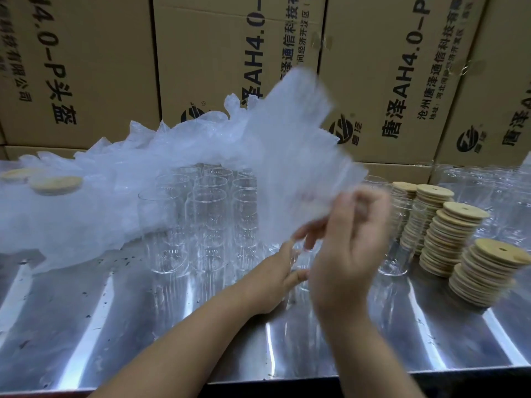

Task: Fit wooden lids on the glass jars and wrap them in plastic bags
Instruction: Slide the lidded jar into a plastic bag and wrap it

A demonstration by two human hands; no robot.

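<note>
My right hand [344,254] is raised over the steel table [115,326] and pinches the lower edge of a clear plastic bag [293,145], which is blurred and fans up to the left. Behind and below it, my left hand [273,280] reaches forward, thumb and fingers curled round a clear glass jar [301,261] that my right hand mostly hides. A group of several open glass jars [207,214] stands upright just left of the hands. Stacks of round wooden lids [448,234] stand to the right.
A heap of loose plastic bags [115,173] lies along the back left, with lidded jars [56,185] lying by it. A single jar [396,242] stands before the lid stacks and more jars [488,182] behind them. Cardboard boxes [86,67] wall the back.
</note>
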